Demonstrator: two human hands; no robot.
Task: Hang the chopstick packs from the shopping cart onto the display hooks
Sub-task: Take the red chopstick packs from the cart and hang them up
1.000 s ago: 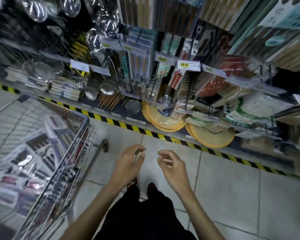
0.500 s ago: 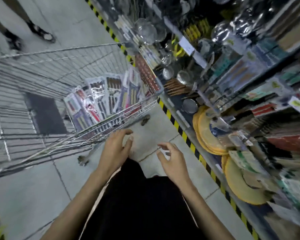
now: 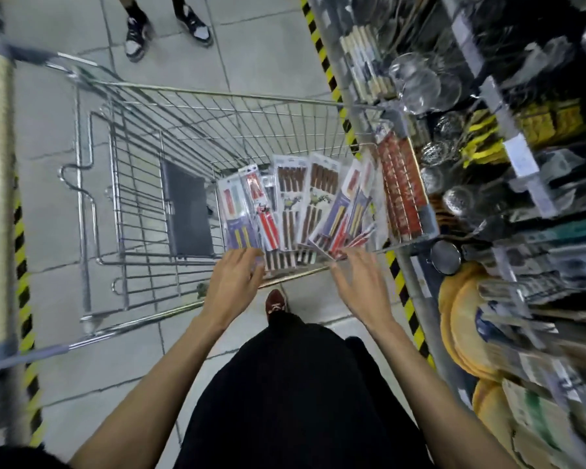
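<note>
A wire shopping cart (image 3: 197, 130) stands in front of me on the tiled floor. Several chopstick packs (image 3: 295, 204) lie fanned out in its near right corner, in clear plastic with brown, red and yellow sticks. My left hand (image 3: 234, 286) reaches over the cart's near rim, its fingers spread just above the lower ends of the packs. My right hand (image 3: 359, 282) hovers at the same rim over the right-hand packs, with loose fingers. Neither hand holds anything. The display shelving (image 3: 487, 198) with its hooks runs along the right.
Strainers and ladles (image 3: 420, 86) hang on the shelving beside the cart, with round bamboo mats (image 3: 460, 326) lower down. A yellow-black floor stripe (image 3: 325, 55) edges the shelf base. Another person's shoes (image 3: 136, 38) stand beyond the cart. A dark flap (image 3: 186, 211) lies inside the cart.
My view has swung from the shelves to the cart. Both hands have moved forward from in front of my body to the cart's near rim, over the packs.
</note>
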